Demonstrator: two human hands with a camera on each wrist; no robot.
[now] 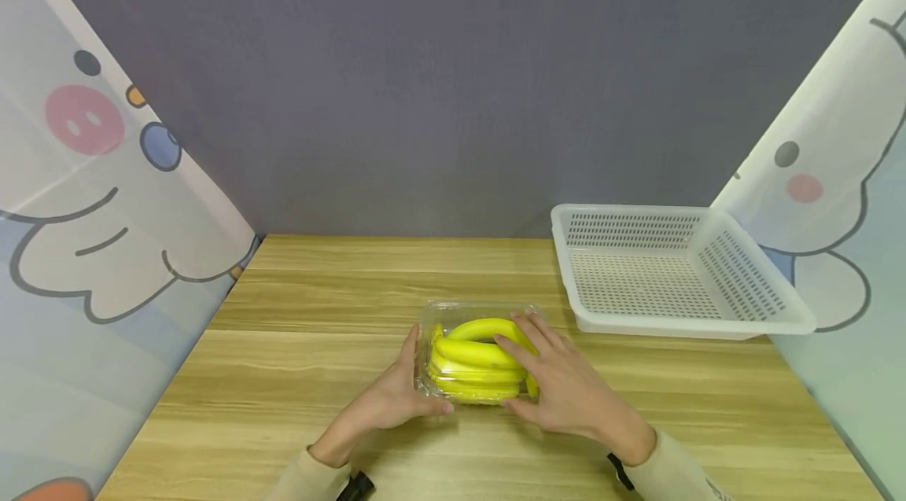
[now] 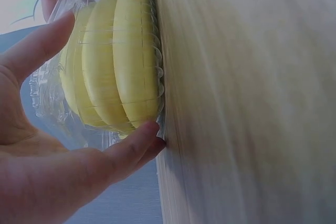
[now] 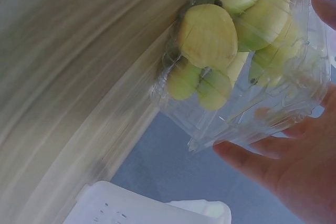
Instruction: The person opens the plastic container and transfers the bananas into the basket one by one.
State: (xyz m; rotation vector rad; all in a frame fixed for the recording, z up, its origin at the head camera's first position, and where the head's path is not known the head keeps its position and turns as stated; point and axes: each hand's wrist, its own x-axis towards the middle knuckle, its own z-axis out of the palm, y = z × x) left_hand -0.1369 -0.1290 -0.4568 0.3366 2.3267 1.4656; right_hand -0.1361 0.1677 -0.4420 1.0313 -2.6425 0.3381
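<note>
A clear plastic clamshell box (image 1: 428, 387) with several yellow bananas (image 1: 477, 355) inside stands on the wooden table. At its left end, my left hand (image 1: 392, 399) spans the box, thumb by the front corner and fingers along the side. In the left wrist view the fingertips (image 2: 144, 135) reach low on the box, near the tabletop. My right hand (image 1: 566, 387) holds the right end, its fingers spread over the lid and the thumb at the front edge. From the right wrist, banana ends (image 3: 207, 35) show through the plastic, with fingers at the lid's edge.
A white perforated plastic basket (image 1: 694, 326) sits at the back right of the wooden table (image 1: 318, 289). Behind the table rises a dark grey panel (image 1: 425, 92). Cartoon-printed curtains (image 1: 106, 210) hang on both sides.
</note>
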